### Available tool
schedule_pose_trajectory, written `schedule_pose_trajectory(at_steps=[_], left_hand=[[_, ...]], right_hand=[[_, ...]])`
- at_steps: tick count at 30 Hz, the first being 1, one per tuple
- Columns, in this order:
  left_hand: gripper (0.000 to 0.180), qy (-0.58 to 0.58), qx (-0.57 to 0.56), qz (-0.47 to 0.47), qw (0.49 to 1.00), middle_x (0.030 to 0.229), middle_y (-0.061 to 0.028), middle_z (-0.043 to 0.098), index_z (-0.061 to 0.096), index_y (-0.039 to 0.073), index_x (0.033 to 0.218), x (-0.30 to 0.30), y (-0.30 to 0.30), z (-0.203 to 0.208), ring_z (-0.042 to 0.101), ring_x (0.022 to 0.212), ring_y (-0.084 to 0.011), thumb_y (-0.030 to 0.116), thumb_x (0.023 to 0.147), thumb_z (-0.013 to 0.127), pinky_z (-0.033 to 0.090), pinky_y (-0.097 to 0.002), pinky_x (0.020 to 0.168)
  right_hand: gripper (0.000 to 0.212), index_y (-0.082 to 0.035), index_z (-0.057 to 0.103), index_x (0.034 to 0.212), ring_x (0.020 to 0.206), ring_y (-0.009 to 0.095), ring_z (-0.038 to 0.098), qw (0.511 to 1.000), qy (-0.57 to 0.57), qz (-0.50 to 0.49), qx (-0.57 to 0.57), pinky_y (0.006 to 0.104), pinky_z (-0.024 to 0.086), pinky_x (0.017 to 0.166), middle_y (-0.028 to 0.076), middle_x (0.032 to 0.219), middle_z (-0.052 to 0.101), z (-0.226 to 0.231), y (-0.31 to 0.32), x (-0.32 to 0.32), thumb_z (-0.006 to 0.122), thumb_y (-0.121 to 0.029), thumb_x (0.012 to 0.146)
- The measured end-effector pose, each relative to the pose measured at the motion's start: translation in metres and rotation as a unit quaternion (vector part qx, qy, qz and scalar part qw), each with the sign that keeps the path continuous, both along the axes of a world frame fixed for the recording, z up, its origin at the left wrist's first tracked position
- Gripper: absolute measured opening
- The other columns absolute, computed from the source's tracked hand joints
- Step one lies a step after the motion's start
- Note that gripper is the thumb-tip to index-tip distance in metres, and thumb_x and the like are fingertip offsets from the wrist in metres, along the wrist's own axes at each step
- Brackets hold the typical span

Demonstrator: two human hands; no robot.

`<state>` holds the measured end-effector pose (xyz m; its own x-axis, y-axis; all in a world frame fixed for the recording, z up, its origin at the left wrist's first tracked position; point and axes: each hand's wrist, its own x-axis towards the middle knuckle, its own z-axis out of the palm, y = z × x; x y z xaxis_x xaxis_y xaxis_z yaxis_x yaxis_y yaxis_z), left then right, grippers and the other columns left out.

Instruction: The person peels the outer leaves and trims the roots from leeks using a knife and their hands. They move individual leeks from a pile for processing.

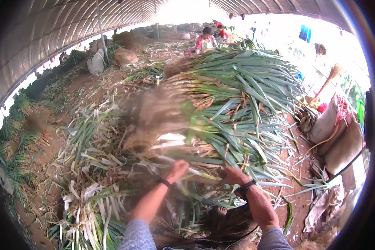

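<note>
A long green onion (pixel 202 173) with a pale stem lies slantwise between my two hands, in front of my body. My left hand (pixel 177 171) is closed around its whitish part. Farther right, my right hand (pixel 234 176) closes on the greener end, its fingertips partly hidden. Just beyond stretches a big heap of untrimmed green onions (pixel 254 79), roots to the left and leaves to the right. A smear on the picture blurs the root side. Beside my left forearm is a pile of green onions with bare white stems (pixel 100 216).
Peeled leaves and stalks litter the soil (pixel 87 83) on the left. Stuffed sacks (pixel 341 141) stand at the right edge, a broom (pixel 331 77) above them. Another person (pixel 206 41) sits behind the heap. A white sack (pixel 96 61) rests by a tunnel post.
</note>
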<state>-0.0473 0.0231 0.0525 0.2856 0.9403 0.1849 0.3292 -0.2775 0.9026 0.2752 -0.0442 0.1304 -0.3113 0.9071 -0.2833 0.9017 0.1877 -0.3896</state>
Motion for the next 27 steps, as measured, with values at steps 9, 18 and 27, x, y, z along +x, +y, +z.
schedule_pose_trajectory(at_steps=[9, 18, 27], left_hand=[[0.011, -0.198, -0.193, 0.211, 0.937, 0.081, -0.008, 0.067, 0.057, 0.004, 0.104, 0.006, 0.021, -0.085, 0.07, 0.067, -0.0196, 0.007, 0.093, 0.06, 0.056, -0.0324, 0.053], [0.014, -0.444, -0.372, 0.158, 0.8, 0.081, -0.0036, 0.064, 0.06, 0.011, 0.104, -0.005, 0.029, -0.048, 0.061, 0.063, -0.0158, 0.022, 0.096, 0.062, 0.05, -0.0342, 0.048], [0.017, -0.437, -0.29, 0.084, 0.847, 0.094, -0.0063, 0.07, 0.063, 0.011, 0.107, 0.018, 0.003, 0.001, 0.068, 0.076, -0.0176, 0.024, 0.097, 0.066, 0.054, -0.0347, 0.057]], right_hand=[[0.052, -0.012, 0.072, 0.112, 0.094, 0.033, 0.07, 0.999, 0.049, -0.019, -0.003, 0.043, 0.054, 0.082, 0.016, 0.099, 0.073, -0.01, 0.002, 0.01, 0.077, -0.047, 0.074], [0.045, -0.011, 0.071, 0.111, 0.093, 0.031, 0.069, 0.999, 0.04, -0.018, -0.015, 0.0427, 0.054, 0.081, 0.013, 0.097, 0.073, 0.003, 0.004, 0.0, 0.077, -0.039, 0.076], [0.041, -0.009, 0.07, 0.112, 0.082, 0.029, 0.069, 0.992, 0.108, -0.007, 0.06, 0.0399, 0.053, 0.073, 0.012, 0.089, 0.072, 0.016, 0.0, -0.025, 0.076, -0.034, 0.08]])
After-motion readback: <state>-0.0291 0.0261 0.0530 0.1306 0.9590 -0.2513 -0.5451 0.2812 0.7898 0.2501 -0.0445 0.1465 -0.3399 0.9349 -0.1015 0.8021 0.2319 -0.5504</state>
